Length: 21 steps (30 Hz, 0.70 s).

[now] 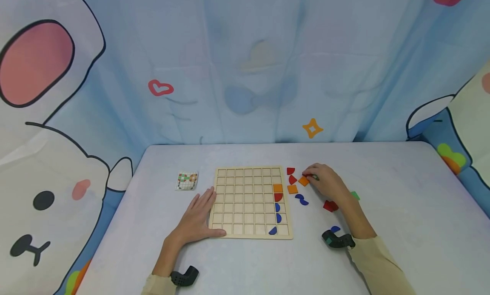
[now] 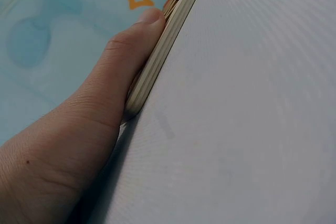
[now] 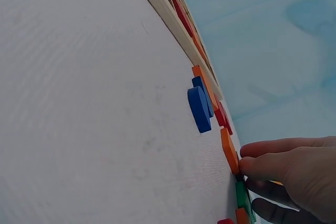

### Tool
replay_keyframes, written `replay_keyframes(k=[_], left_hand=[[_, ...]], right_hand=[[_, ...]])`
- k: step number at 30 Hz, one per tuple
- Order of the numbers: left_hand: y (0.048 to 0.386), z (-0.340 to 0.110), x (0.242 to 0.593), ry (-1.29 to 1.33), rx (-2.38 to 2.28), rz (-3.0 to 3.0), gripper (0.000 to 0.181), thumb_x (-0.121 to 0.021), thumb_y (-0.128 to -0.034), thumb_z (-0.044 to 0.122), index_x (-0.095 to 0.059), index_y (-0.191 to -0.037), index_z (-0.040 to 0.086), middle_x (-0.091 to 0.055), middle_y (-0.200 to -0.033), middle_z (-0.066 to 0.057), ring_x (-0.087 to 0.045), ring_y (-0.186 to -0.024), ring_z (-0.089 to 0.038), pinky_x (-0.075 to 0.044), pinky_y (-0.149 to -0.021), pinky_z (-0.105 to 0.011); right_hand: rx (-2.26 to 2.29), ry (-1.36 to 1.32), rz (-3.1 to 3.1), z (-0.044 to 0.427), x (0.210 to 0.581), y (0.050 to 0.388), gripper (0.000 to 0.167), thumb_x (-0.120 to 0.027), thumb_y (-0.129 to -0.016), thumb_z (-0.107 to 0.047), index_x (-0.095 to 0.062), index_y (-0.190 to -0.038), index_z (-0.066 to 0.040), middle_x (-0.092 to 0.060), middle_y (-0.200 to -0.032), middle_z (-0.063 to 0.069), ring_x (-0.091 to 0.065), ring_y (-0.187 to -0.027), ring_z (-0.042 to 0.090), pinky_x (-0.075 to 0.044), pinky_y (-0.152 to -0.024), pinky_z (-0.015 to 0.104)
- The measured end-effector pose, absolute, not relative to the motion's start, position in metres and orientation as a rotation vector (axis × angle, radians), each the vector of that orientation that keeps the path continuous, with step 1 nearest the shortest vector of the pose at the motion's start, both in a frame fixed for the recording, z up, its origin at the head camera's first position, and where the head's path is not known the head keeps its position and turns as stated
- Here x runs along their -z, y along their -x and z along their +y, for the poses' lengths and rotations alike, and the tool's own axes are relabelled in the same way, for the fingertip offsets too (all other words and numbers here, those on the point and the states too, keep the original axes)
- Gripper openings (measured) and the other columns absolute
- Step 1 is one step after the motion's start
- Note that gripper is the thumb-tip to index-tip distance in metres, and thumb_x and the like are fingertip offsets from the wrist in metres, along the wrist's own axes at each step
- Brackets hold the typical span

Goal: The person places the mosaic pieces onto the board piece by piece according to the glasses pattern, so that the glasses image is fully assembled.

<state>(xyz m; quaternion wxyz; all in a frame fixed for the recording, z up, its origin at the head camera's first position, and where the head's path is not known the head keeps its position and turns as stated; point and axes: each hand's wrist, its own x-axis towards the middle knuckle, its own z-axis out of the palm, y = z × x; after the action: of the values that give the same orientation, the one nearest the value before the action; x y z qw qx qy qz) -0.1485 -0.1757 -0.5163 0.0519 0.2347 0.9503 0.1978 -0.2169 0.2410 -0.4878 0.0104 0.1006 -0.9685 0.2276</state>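
A wooden grid board (image 1: 245,237) lies on the table. My left hand (image 1: 199,214) rests against its left side, fingers straight along the edge and thumb on the near rim; the left wrist view has that thumb (image 2: 131,45) against the board's side. On the board's right part sit an orange square (image 1: 277,188), a red half-round piece (image 1: 278,197) and several blue half-rounds (image 1: 277,207), the nearest one tilted. My right hand (image 1: 325,180) reaches among loose pieces, fingertips at an orange square (image 3: 229,150) and a green piece (image 3: 242,196). Whether it pinches one is hidden.
Loose red pieces (image 1: 291,171), another orange square (image 1: 292,189) and blue half-rounds (image 1: 303,202) lie right of the board. More red pieces (image 1: 330,206), a green one (image 1: 355,195) and a blue one (image 1: 335,229) are by the right forearm. A pattern card (image 1: 187,181) lies left.
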Motion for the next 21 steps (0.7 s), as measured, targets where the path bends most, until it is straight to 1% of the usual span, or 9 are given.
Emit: replay_keyframes(k=[5, 10, 21], left_hand=[[0.1502, -0.1750, 0.5167, -0.708, -0.591, 2.886, 0.122, -0.065, -0.0695, 0.075, -0.011, -0.156, 0.009, -0.004, -0.166, -0.001, -0.006, -0.154, -0.017, -0.006, -0.125, -0.043], [0.1516, -0.1745, 0.5168, -0.712, -0.590, 2.893, 0.122, -0.066, -0.0691, 0.074, -0.012, -0.156, 0.009, -0.005, -0.166, -0.002, -0.007, -0.154, -0.017, -0.007, -0.125, -0.043], [0.1511, -0.1760, 0.5186, -0.716, -0.576, 2.897, 0.122, -0.065, -0.0690, 0.075, -0.011, -0.156, 0.008, -0.006, -0.166, -0.002, -0.007, -0.154, -0.017, -0.008, -0.125, -0.044]], right_hand=[[-0.724, -0.317, -3.008, 0.2421, 0.4878, 0.2174, 0.025, -0.062, -0.092, -0.003, -0.069, -0.116, -0.001, -0.064, -0.117, 0.020, -0.055, -0.115, 0.039, -0.046, -0.102, 0.056], [-0.724, -0.317, -2.993, 0.2432, 0.4880, 0.2177, 0.023, -0.061, -0.093, -0.003, -0.069, -0.115, -0.001, -0.065, -0.116, 0.020, -0.055, -0.114, 0.039, -0.046, -0.102, 0.056], [-0.667, -0.261, -3.037, 0.2421, 0.4884, 0.2167, 0.026, -0.063, -0.092, -0.005, -0.069, -0.117, -0.005, -0.064, -0.119, 0.018, -0.052, -0.117, 0.038, -0.045, -0.103, 0.056]])
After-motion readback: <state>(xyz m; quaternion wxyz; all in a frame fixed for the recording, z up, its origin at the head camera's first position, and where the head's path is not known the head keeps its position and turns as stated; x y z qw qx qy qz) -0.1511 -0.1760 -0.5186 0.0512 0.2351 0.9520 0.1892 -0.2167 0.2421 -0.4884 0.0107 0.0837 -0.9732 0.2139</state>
